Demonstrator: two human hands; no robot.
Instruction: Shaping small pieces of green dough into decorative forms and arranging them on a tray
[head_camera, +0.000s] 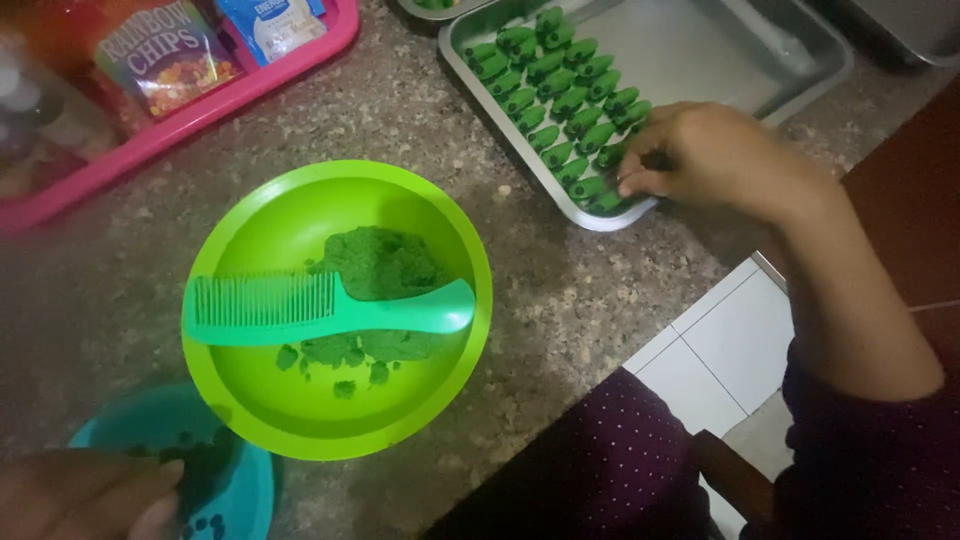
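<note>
The right hand rests over the near corner of a metal tray, fingers pinched together on one of the small green dough pieces lined up in rows there. The left hand sits at a teal bowl; I cannot tell its grip. Between them, a green comb lies across green dough on a lime plate

Small dark-green shaped dough pieces lie in neat diagonal rows at the left end of a shallow rectangular metal tray on the speckled stone counter. The rows touch each other. The pieces at the near corner are partly hidden, one being touched there.
</note>
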